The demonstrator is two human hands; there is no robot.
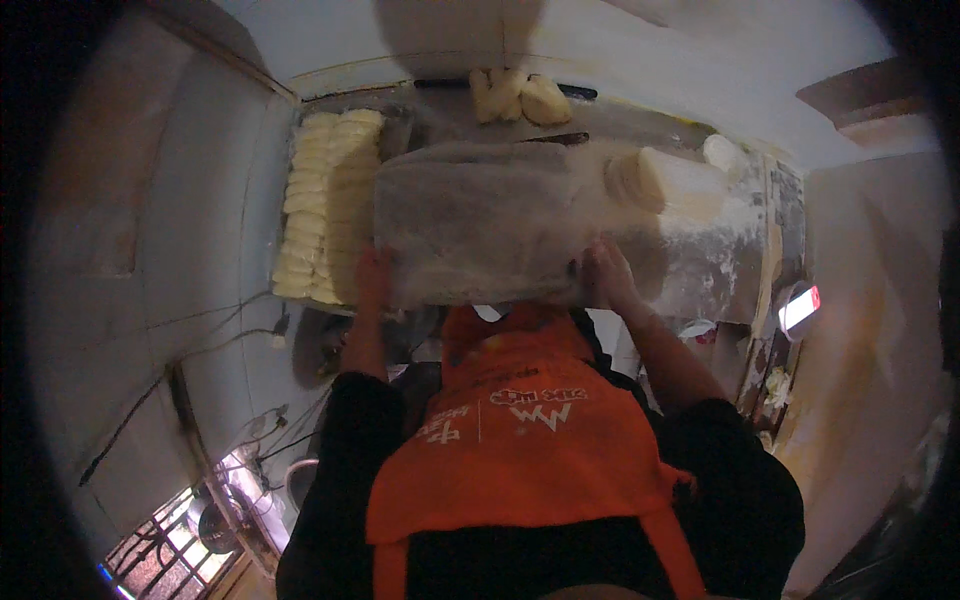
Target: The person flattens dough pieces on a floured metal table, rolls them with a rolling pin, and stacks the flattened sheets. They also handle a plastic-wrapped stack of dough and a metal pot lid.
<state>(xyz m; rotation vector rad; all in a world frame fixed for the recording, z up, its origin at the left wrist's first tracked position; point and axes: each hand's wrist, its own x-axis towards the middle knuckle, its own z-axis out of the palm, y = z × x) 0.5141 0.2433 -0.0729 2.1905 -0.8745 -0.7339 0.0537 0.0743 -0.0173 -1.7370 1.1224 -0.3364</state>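
A flat grey rectangular tray (pixel 470 205), dusted with flour and smeared by motion, lies across the middle of the worktop. At its near left corner, my left hand (pixel 374 280) is closed around the edge. My right hand (pixel 606 274) grips the near right corner, where a small dark spot shows by the fingers. Left of the grey tray are two rows of pale dough pieces (pixel 325 205), packed side by side. A thick pale block of dough (pixel 665 180) lies to the right. The undersides of both hands are hidden.
Behind the tray sit several dough lumps (pixel 518 97) and a dark-handled tool (pixel 560 138). Loose flour (pixel 715 240) covers the worktop's right part, with a round white item (pixel 722 152) behind it. A lit phone-like device (pixel 799 308) stands at the right edge. Cables hang at left.
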